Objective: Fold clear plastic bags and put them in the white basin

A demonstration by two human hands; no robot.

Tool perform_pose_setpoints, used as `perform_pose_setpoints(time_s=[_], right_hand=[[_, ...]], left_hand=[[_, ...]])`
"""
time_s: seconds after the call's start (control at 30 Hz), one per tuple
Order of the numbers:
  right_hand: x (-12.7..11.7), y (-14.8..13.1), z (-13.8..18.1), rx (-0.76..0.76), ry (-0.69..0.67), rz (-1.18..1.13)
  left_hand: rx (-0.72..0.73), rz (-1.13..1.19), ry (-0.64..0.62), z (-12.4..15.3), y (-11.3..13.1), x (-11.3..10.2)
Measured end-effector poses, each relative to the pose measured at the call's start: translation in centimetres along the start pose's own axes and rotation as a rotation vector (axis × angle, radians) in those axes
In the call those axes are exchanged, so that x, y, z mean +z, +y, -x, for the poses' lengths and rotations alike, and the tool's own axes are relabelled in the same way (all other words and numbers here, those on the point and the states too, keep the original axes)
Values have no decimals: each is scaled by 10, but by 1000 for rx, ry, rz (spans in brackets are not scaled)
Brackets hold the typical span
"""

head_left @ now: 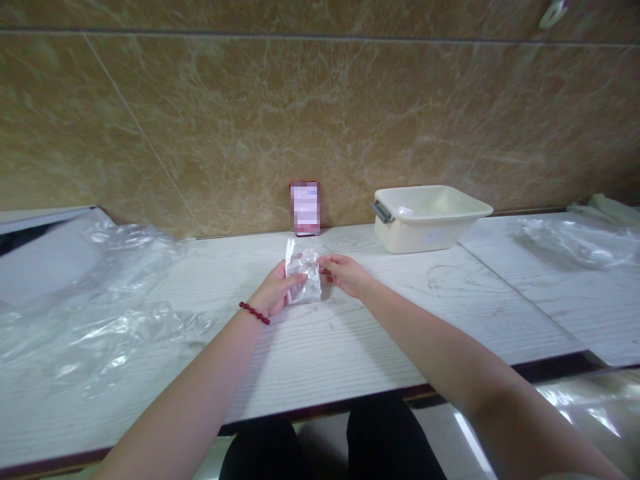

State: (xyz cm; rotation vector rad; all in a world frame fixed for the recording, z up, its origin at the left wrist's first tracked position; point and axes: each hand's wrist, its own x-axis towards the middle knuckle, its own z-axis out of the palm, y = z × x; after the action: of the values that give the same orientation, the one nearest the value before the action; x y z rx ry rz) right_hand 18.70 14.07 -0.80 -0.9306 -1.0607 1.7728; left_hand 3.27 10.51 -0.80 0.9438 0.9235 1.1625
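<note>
Above the middle of the white table, my left hand grips a small clear plastic bag, its thumb lying across the front. The bag is upright and shiny; whether anything is inside I cannot make out. My right hand is at the bag's right edge, with the fingertips drawn together against it. What exactly those fingers pinch is too small to see clearly. A red bead bracelet circles the left wrist.
A phone leans against the brown marbled wall behind the bag. Right of it stands a cream plastic bin with a grey handle. Clear plastic sheeting covers the table's left side; more plastic lies far right. The table's front edge is near my knees.
</note>
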Motion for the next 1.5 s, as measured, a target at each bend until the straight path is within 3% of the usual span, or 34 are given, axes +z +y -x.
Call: perform_pose_setpoints(time_s=[0.5, 0.77, 1.1, 1.3, 1.5], right_hand=[[-4, 7, -7, -91, 86, 63], [-5, 8, -8, -114, 13, 108], [-4, 4, -5, -114, 35, 64], [-5, 5, -7, -127, 29, 67], [-6, 6, -8, -123, 42, 96]], left_hand=[[71, -114, -59, 1, -6, 0], [73, -103, 0, 0, -7, 1], [190, -154, -7, 2, -4, 4], [255, -164, 56, 6, -3, 6], [231, -265, 66, 4, -4, 3]])
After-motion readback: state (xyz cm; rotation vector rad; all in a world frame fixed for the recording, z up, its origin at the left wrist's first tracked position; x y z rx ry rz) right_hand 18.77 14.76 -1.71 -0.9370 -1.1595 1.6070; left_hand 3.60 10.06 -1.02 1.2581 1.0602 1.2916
